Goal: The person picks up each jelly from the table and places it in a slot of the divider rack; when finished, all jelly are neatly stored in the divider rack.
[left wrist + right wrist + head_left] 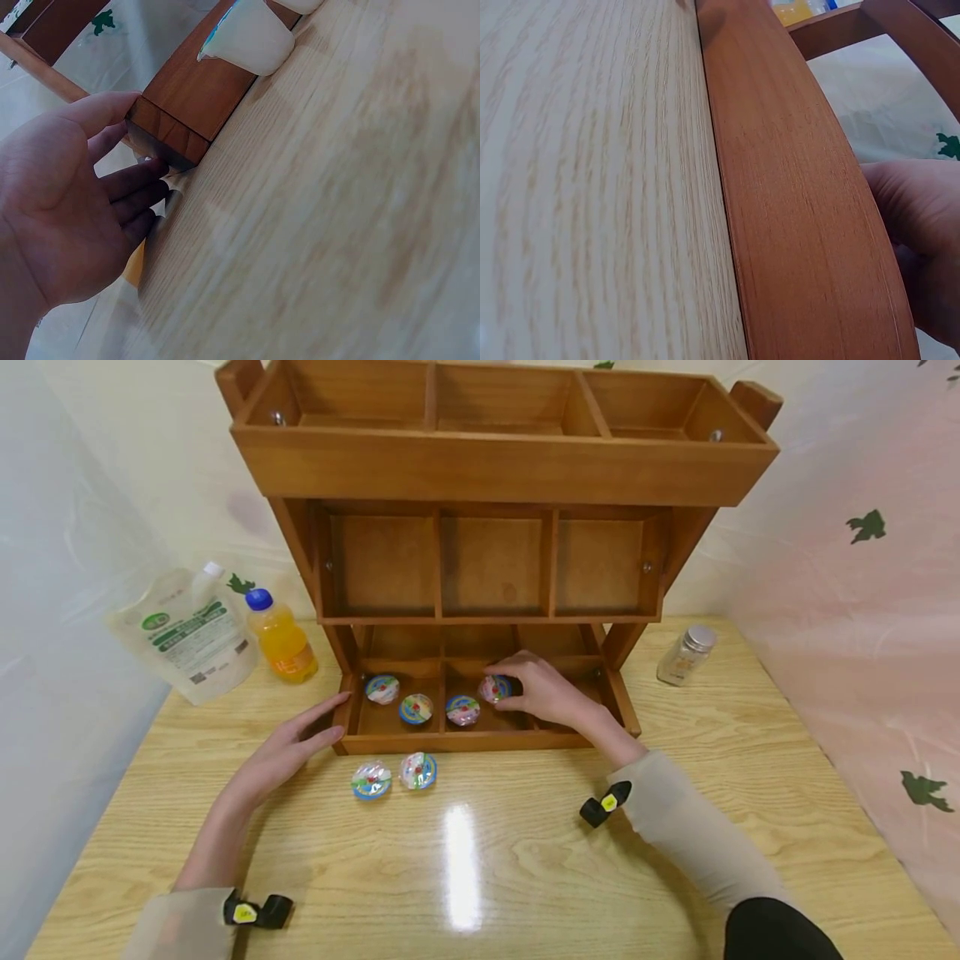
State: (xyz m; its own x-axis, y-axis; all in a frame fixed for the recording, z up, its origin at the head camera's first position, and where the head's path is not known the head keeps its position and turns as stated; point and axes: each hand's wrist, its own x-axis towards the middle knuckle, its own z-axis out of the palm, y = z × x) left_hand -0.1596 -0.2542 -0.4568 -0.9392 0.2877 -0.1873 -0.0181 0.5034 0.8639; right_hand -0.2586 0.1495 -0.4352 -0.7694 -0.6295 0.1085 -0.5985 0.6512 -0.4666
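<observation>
In the bottom tier of a three-tier wooden rack (480, 742), my right hand (542, 687) pinches a jelly cup (495, 688) with a printed film lid, inside the middle compartment. Beside it sits another jelly cup (462, 710). Two more cups, one at the back (382, 689) and one nearer the front (416, 709), stand in the left compartment. My left hand (281, 760) touches the rack's lower left end with fairly straight fingers; the left wrist view shows that hand (67, 195) at the wooden corner (169, 135). The right wrist view hides the right fingertips behind the front board (795, 180).
Two jelly cups, a left one (371, 780) and a right one (417, 771), stand on the table before the rack. An orange drink bottle (283, 639) and a white refill pouch (197, 639) are at left, a silver-lidded jar (686, 655) at right.
</observation>
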